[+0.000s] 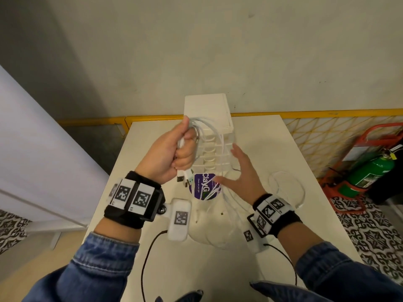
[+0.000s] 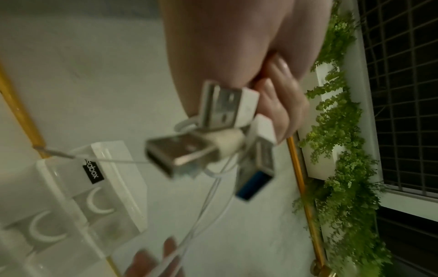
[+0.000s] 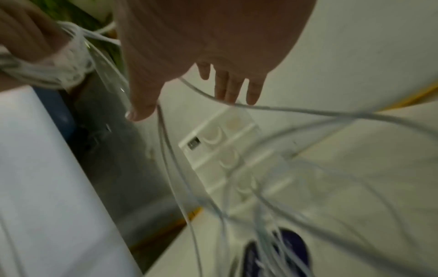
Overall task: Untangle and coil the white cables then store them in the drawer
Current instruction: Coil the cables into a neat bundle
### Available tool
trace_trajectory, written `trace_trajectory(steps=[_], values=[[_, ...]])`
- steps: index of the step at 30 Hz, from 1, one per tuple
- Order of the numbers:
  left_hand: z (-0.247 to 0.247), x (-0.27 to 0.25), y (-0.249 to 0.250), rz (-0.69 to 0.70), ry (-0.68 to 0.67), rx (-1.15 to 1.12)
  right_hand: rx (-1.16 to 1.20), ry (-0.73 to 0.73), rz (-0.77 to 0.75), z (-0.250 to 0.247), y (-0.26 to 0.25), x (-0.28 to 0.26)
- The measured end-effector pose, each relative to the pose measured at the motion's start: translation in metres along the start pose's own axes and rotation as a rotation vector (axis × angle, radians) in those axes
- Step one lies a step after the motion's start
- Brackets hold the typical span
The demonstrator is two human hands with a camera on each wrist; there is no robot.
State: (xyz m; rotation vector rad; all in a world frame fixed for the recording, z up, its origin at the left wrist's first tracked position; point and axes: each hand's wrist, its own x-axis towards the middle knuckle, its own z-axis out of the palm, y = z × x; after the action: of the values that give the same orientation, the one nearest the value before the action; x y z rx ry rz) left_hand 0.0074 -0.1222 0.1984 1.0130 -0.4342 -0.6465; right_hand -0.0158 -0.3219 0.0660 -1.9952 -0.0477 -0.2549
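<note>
Left hand (image 1: 174, 153) up above the white table (image 1: 305, 149), fist clenched tight round a bundle of white cables (image 1: 209, 136). Right hand (image 1: 242, 171) just beside it, fingers spread and straight, gripping nothing, palm turned toward the hanging strands.

White cables bunched several loops thick at the fist, thin and glossy, arcing out over the top of the hand and falling in long loose curves toward the table. Below the fist, plug ends poking out: three USB plugs (image 2: 189, 153) with white housings and metal shells, one with a blue tongue inside, clustered and pointing different ways. Lower strands draped across a purple round sticker (image 1: 202, 186) on the tabletop, still crossing one another in a loose mess. Another loop of cable (image 1: 285, 188) lying flat on the table to the right, well apart from the hands.

Behind the cables, a small white drawer unit (image 1: 209, 114) with translucent fronts and crescent-shaped pulls, standing at the far edge of the table.
</note>
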Motion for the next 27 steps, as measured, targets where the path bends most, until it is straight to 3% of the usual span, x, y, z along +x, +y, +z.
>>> trace_trajectory(steps=[3,8,13,21,27], values=[[0.003,0.001,-0.006,-0.114,-0.026,0.080,0.079,-0.003,-0.129,0.001,-0.034,0.017],[0.013,-0.001,-0.007,-0.174,-0.104,0.100,0.285,-0.108,-0.118,0.005,-0.063,0.031],[0.007,-0.002,0.007,-0.042,-0.192,-0.172,0.230,-0.147,0.071,0.018,-0.052,0.013],[-0.022,-0.003,0.006,0.167,-0.142,-0.512,0.194,0.065,-0.115,0.021,-0.024,-0.001],[-0.019,0.003,0.001,0.290,-0.050,-0.525,-0.032,-0.121,-0.085,0.033,-0.016,-0.005]])
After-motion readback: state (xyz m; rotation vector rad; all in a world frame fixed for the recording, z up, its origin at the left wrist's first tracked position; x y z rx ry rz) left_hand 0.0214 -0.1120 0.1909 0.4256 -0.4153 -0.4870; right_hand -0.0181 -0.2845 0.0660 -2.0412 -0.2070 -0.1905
